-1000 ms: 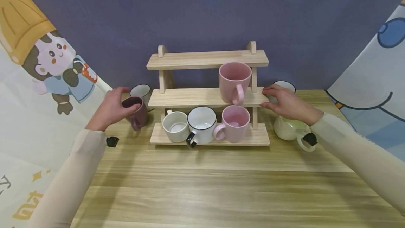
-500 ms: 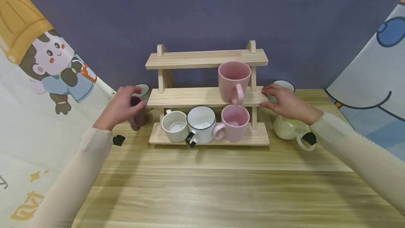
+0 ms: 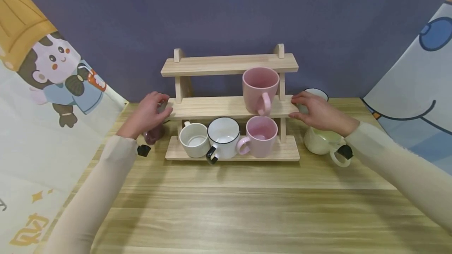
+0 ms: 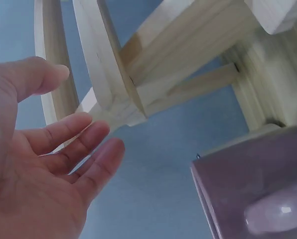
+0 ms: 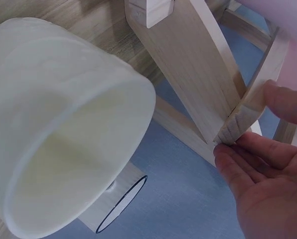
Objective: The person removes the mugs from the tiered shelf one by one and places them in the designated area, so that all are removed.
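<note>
A three-tier wooden shelf (image 3: 208,107) stands in the middle of the table. My right hand (image 3: 314,111) pinches the right end of its middle board, thumb on one face and fingertips (image 5: 227,149) under the other. At the opposite end, my left hand (image 3: 148,113) is spread, its thumb and fingers (image 4: 108,154) apart around the board's end. A large pink mug (image 3: 257,95) sits on the middle board. Below stand a white ribbed mug (image 3: 194,146), a white enamel mug (image 3: 226,150) with black rim, and a light pink mug (image 3: 265,144). A purple mug (image 4: 258,174) is partly hidden under my left hand.
Beneath my right forearm is a cream mug (image 3: 316,142), its mouth facing the right wrist camera. Behind that hand stands a black-rimmed white mug (image 3: 318,93). A dark blue backdrop (image 3: 226,11) rises behind the shelf, and printed cloths (image 3: 31,128) flank the table (image 3: 226,207).
My left hand has moved right, from the purple mug to the left end of the middle board. My right hand stays at the board's right end.
</note>
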Motion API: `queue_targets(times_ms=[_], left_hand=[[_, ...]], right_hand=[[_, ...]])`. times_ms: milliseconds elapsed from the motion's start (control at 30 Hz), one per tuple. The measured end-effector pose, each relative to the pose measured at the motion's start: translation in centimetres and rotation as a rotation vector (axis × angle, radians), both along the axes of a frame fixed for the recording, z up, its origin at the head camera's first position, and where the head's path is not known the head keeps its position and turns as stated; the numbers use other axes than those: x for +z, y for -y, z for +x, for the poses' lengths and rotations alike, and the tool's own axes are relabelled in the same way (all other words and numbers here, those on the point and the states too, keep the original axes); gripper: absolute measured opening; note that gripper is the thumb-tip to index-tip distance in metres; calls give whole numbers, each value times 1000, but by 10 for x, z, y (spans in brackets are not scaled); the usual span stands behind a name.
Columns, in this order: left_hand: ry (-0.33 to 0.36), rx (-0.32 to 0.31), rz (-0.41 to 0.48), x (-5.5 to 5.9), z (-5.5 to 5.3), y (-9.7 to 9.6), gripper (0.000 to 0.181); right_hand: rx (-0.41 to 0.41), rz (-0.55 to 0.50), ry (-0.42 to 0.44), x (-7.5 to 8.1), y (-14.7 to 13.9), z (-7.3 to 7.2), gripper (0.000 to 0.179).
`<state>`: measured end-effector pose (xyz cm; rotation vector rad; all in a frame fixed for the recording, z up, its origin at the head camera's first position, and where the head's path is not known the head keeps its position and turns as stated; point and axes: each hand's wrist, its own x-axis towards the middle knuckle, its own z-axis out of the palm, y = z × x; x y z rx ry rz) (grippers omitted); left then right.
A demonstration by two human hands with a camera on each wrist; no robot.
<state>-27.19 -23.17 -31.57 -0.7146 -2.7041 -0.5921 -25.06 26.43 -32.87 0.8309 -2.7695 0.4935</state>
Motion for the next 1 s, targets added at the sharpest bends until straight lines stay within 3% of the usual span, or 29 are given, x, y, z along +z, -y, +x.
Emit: queue_targets(times_ms=[367, 667, 1000], left_hand=[[68, -36, 11, -3, -4, -2, 36], [67, -41, 2, -3, -4, -4, 35], [73, -35, 7, -3, -4, -6, 34]], right_hand=[[-9, 14, 12, 2, 2, -1, 48], [-8, -4, 2, 4, 1, 2, 46], [-15, -66, -6, 20, 2, 2, 55]])
